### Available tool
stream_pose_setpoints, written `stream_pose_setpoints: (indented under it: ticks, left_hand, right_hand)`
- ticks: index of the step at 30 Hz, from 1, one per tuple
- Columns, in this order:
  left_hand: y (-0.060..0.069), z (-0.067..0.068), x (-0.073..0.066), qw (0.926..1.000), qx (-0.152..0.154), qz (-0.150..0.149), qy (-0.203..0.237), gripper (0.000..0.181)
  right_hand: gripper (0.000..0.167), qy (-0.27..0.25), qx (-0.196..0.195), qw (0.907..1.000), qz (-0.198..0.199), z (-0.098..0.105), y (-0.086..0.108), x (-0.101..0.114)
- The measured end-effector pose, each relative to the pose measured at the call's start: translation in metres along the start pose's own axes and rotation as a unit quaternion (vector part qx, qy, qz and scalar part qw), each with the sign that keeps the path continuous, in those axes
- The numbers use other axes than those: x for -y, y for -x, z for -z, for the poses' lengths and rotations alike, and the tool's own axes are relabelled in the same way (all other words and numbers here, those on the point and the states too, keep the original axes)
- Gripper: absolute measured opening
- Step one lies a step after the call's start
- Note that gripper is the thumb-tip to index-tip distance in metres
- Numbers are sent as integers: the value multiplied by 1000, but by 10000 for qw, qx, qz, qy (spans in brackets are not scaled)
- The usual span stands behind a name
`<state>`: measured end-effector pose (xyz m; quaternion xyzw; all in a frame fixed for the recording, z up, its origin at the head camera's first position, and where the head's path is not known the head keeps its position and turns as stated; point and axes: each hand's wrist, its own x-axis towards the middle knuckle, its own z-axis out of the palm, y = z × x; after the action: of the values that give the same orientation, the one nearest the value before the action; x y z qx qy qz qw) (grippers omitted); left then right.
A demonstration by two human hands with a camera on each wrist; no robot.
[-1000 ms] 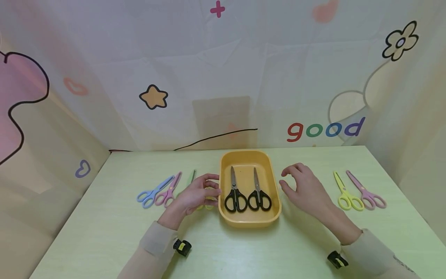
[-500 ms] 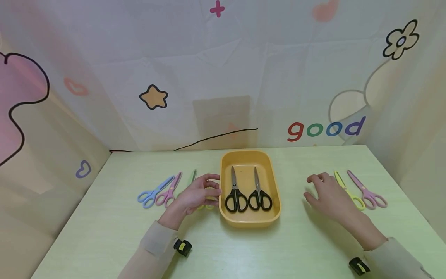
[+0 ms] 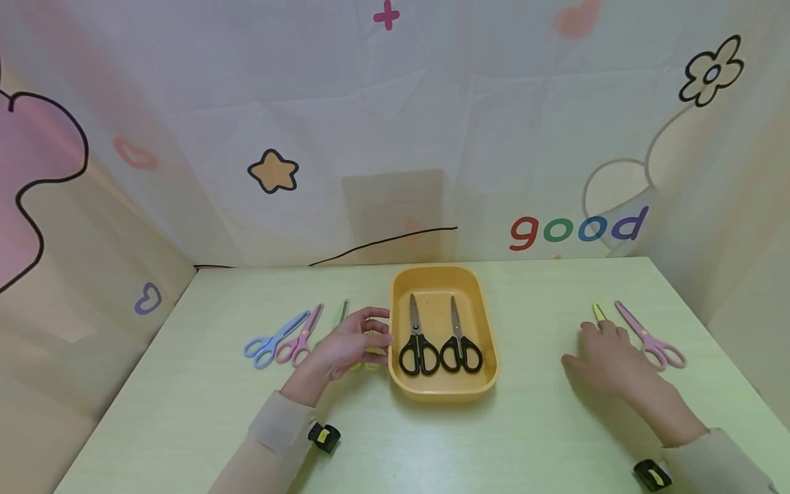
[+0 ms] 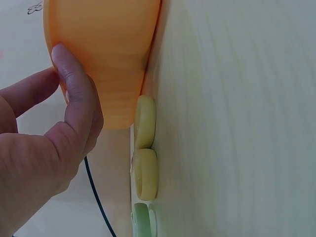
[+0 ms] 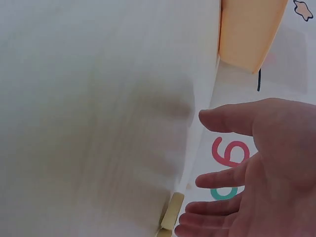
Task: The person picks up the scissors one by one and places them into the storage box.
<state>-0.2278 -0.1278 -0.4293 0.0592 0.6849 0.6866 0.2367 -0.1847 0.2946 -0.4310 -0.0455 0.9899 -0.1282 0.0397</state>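
Observation:
On the table stands a yellow tray [image 3: 444, 394] with two black-handled scissors, a left pair [image 3: 420, 353] and a right pair [image 3: 459, 350], lying blades away. My left hand [image 3: 348, 343] holds the tray's left side, thumb at the rim and fingers against the outer wall in the left wrist view. Over at the right, my right hand [image 3: 614, 357] hovers above yellow scissors [image 3: 598, 312], with fingers spread and nothing held. The hand covers most of that pair in the head view; the right wrist view shows a pale yellow part [image 5: 172, 211] beneath the fingertips.
Pink-purple scissors [image 3: 651, 343] lie right of my right hand. Left of the tray lie blue scissors [image 3: 278, 339], pink scissors [image 3: 302, 339] and green scissors [image 3: 343, 310]; yellow handle loops [image 4: 146, 173] sit beside the tray. A printed curtain [image 3: 395, 137] hangs behind.
My right hand has moved right, from beside the tray to over the yellow scissors, and has lowered. The left hand and the tray have stayed in place.

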Motion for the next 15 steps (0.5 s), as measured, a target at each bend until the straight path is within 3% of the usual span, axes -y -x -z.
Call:
stream_pose_setpoints:
  ticks: [15]
  left_hand:
    - [0,0,0,10000,49,-46,23,55]
  right_hand:
    - [66,110,271,9993,-232,3,0,-6]
